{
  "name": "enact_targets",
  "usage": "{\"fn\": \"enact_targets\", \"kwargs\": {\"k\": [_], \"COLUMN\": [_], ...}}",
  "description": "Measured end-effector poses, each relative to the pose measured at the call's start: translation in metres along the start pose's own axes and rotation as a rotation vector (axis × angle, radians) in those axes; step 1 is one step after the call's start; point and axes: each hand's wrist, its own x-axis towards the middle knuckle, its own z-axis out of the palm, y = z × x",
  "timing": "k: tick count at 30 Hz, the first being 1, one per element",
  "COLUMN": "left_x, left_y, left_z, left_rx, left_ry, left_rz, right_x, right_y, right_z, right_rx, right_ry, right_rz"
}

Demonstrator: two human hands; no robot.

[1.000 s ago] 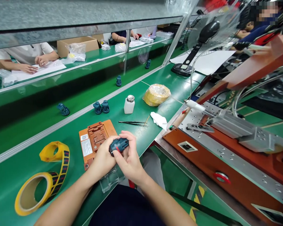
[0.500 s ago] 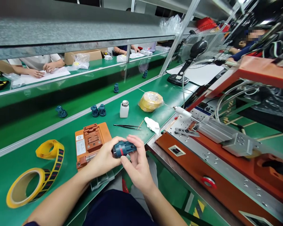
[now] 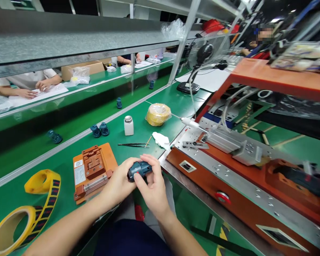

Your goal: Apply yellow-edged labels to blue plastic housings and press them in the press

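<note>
Both my hands hold a small dark blue plastic part (image 3: 139,170) with a red mark, just off the front edge of the green bench (image 3: 138,133). My left hand (image 3: 120,182) wraps its left end from below. My right hand (image 3: 151,185) pinches it with thumb under and fingers curled over the top. Left of my hands an orange fixture block (image 3: 92,169) with a white label lies on the bench. Beyond it lie black tweezers (image 3: 133,144), a white cloth (image 3: 160,139) and a white dispenser bottle (image 3: 128,125).
A yellow label-tape roll (image 3: 18,217) trails at the near left. Several blue parts (image 3: 100,130) ride the conveyor strip. A bagged yellow roll (image 3: 158,114) and a desk fan (image 3: 200,62) stand farther off. An orange press machine (image 3: 245,170) fills the right. Other people's hands (image 3: 29,90) work across the line.
The view has swung to the right and everything on the bench has slid left in frame. My hands have kept the blue part, with my right fingers curling over it more.
</note>
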Motion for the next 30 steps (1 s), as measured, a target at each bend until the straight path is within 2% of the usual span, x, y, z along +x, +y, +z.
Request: {"fn": "enact_targets", "kwargs": {"k": [2,4,6,8,10,12,13,15,16,18,19,21,24,27,30], "left_x": [0.004,0.014,0.032,0.055,0.075,0.089,0.094,0.104,0.108,0.119,0.124,0.135,0.149,0.157,0.163], "left_y": [-0.001,0.0,0.005,0.016,0.031,0.046,0.052,0.06,0.063,0.07,0.074,0.085,0.106,0.123,0.129], "left_z": [0.017,0.036,0.06,0.087,0.116,0.141,0.151,0.166,0.173,0.186,0.193,0.206,0.221,0.229,0.234], "left_rx": [0.085,0.12,0.126,0.121,0.095,0.063,0.051,0.025,0.002,-0.053,-0.073,-0.074,0.005,0.135,0.232], "left_ry": [-0.007,-0.078,-0.184,-0.277,-0.357,-0.445,-0.495,-0.566,-0.585,-0.565,-0.531,-0.47,-0.453,-0.487,-0.538], "left_rz": [0.094,0.179,0.272,0.378,0.46,0.454,0.419,0.321,0.28,0.239,0.239,0.279,0.386,0.454,0.537], "right_x": [-0.001,-0.001,-0.002,-0.004,-0.009,-0.017,-0.021,-0.024,-0.023,-0.016,-0.011,0.001,0.015,0.016,0.002], "right_y": [-0.002,-0.007,-0.015,-0.025,-0.038,-0.051,-0.057,-0.066,-0.07,-0.074,-0.076,-0.076,-0.075,-0.074,-0.074], "right_z": [-0.009,-0.025,-0.05,-0.087,-0.135,-0.193,-0.225,-0.288,-0.318,-0.366,-0.383,-0.405,-0.415,-0.413,-0.408], "right_rx": [-0.059,-0.135,-0.234,-0.369,-0.532,-0.709,-0.798,-0.988,-1.095,-1.257,-1.276,-1.274,-1.247,-1.213,-1.168], "right_ry": [0.111,0.241,0.341,0.36,0.303,0.304,0.376,0.609,0.616,0.457,0.388,0.283,0.239,0.254,0.356], "right_rz": [-0.009,-0.033,-0.066,-0.09,-0.106,-0.129,-0.15,-0.153,-0.121,0.016,0.052,0.108,0.138,0.122,0.076]}}
